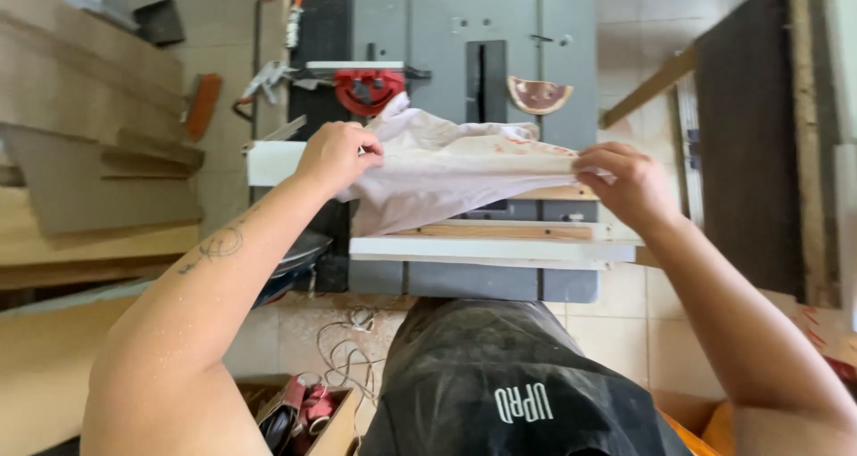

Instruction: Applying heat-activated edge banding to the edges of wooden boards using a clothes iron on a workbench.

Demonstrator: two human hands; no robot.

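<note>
You stand at a grey saw table (pixel 446 28) on a floor of pale square tiles (pixel 616 327). To its left, flat wooden boards (pixel 80 108) lie stacked, with a dark dustpan (pixel 159 20) beyond them. To its right leans a dark panel (pixel 745 144) and a wooden strip (pixel 650 87). Below its front edge a thin cord (pixel 344 353) coils on the tiles. Soft daylight falls evenly.

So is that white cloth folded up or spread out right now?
Spread out. The white cloth is pulled between the left hand and right hand, draped over the wooden board on the grey table saw.
</note>
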